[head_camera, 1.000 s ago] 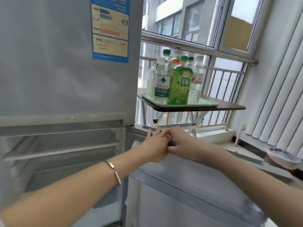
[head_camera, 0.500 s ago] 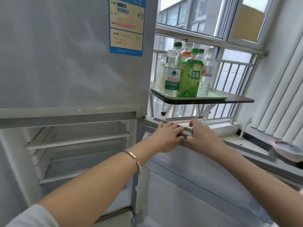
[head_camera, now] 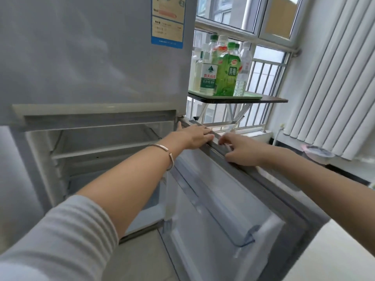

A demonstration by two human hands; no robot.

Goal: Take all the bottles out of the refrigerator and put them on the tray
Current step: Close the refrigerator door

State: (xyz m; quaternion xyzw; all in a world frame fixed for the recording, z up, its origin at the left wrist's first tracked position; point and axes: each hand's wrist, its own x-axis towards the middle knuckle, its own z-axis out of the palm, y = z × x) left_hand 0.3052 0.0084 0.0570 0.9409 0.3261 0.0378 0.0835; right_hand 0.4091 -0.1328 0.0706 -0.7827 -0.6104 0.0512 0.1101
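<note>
Several bottles, clear ones and a green tea one, stand together on a pale green tray on a small folding table at the right of the refrigerator. The lower refrigerator door is swung wide open. My left hand lies flat on the door's top edge near the hinge. My right hand rests on the same edge, fingers bent over it. The lower compartment shows bare shelves and no bottle that I can see.
The upper refrigerator door is closed and carries a blue label. A dark folding table stands against the window railing. White vertical blinds hang at the right. A small clear bowl sits on the sill ledge.
The lower door has swung further open, showing its inner side and the compartment's shelves. My hands have moved apart along the door's top edge.
</note>
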